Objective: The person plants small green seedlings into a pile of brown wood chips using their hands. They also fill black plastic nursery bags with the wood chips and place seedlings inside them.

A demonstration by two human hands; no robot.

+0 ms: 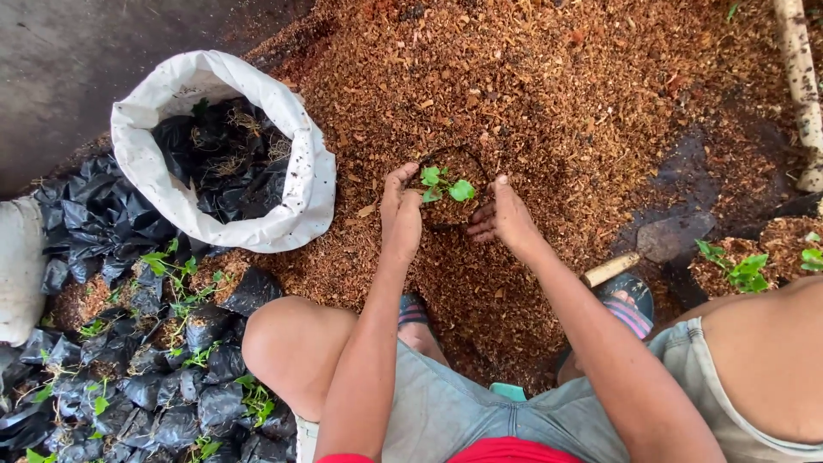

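Note:
A small green seedling point(446, 184) stands in a black grow bag point(446, 221) sunk in a heap of brown husk mulch point(549, 94). My left hand point(400, 210) presses against the bag's left side, fingers curled over its rim. On the right side, my right hand point(504, 219) cups the bag with fingers bent. Both hands touch the bag and the fill around the seedling. I am squatting, with my knees and grey shorts low in the view.
A white sack point(300, 184) holding empty black bags lies at the left. Several filled black bags with seedlings point(171, 343) crowd the lower left. More seedlings point(746, 270) sit at the right, beside a pale pole point(801, 77) and a wooden handle point(610, 268).

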